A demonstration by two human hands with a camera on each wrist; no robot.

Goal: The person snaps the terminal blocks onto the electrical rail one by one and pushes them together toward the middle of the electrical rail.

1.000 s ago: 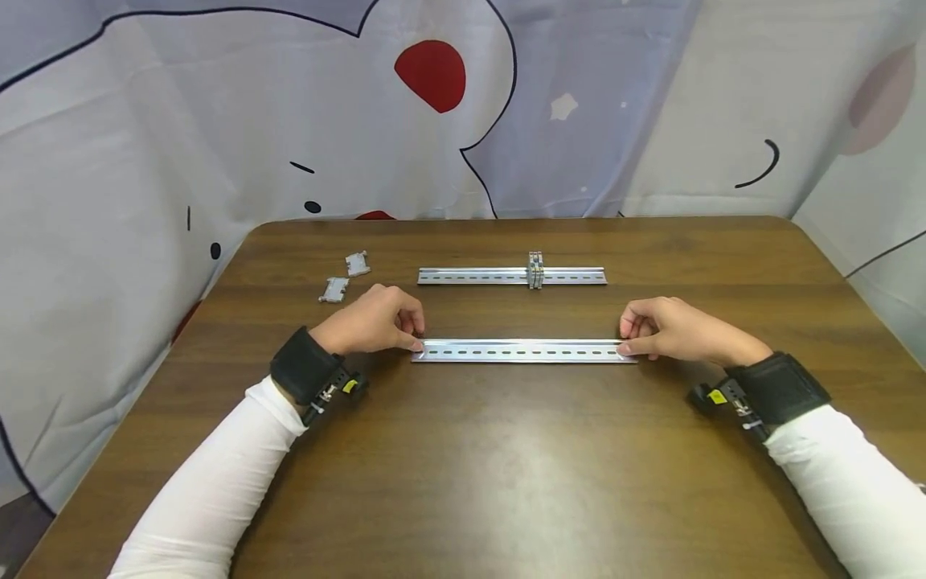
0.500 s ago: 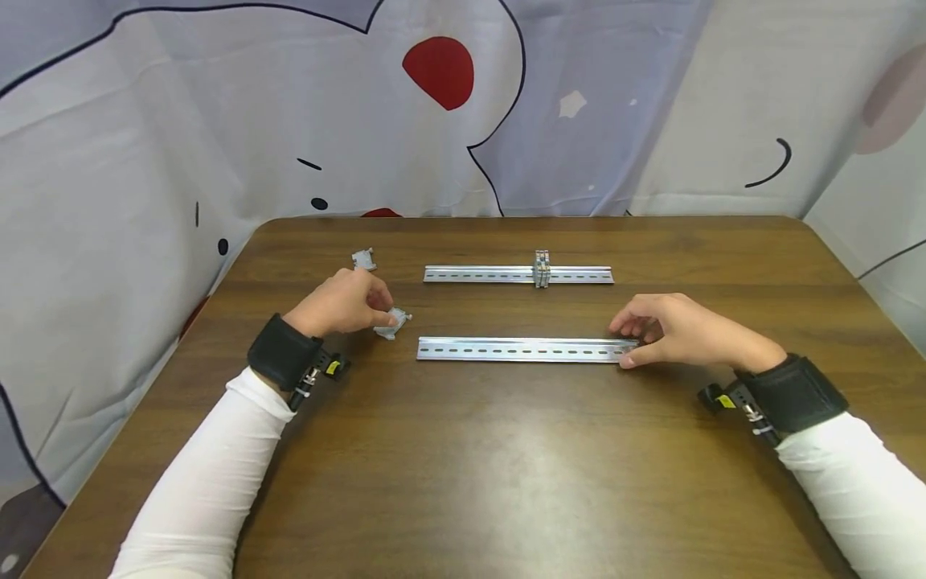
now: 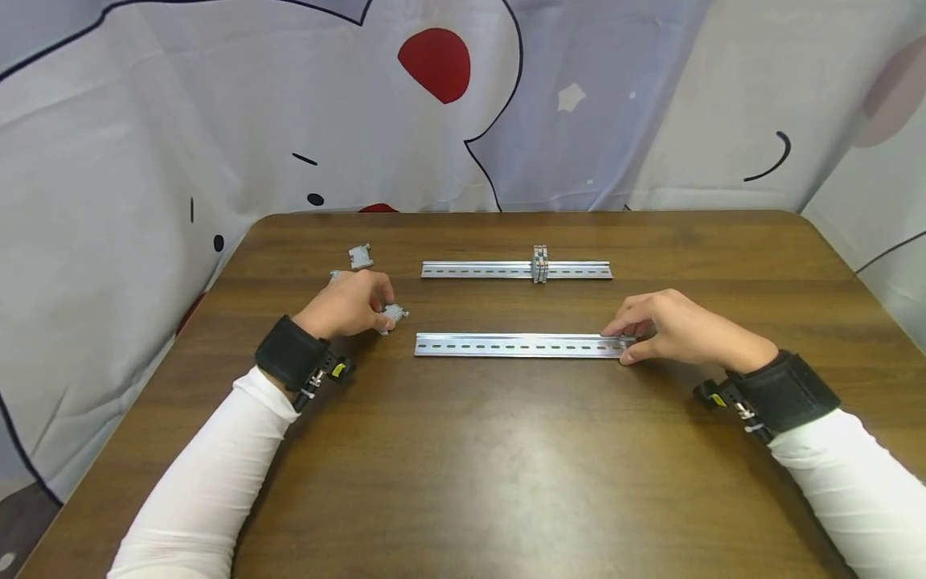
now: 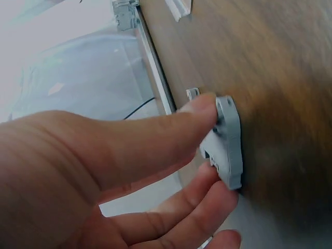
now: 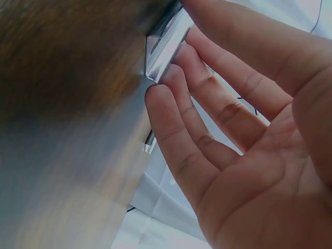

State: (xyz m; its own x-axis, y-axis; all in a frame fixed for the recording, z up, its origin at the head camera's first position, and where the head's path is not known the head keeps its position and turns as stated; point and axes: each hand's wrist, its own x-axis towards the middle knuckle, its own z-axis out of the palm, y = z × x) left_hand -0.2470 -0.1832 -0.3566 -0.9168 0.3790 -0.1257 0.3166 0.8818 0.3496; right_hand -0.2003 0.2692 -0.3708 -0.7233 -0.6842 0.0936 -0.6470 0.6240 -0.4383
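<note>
In the head view, my left hand [image 3: 349,304] pinches a flat grey terminal block [image 3: 394,314] low over the table, left of the nearer rail. The left wrist view has the thumb on one end of this terminal block [image 4: 228,142] and fingertips at the other. My right hand [image 3: 669,328] grips the right end of the nearer slotted DIN rail [image 3: 517,346], thumb at its front edge and fingers at the back edge. Up close in the right wrist view, fingertips line one edge of the rail [image 5: 168,49].
A second, shorter-looking DIN rail [image 3: 470,270] lies farther back, with a cluster of terminal blocks [image 3: 539,264] clipped on it. One loose block [image 3: 360,256] rests at the back left; another [image 3: 334,274] peeks out behind my left hand. A patterned cloth [image 3: 579,104] hangs behind the wooden table [image 3: 492,466].
My left hand has let go of the nearer rail's left end, moved left and taken hold of a terminal block. My right hand stays at the rail's right end, its grip slightly changed.
</note>
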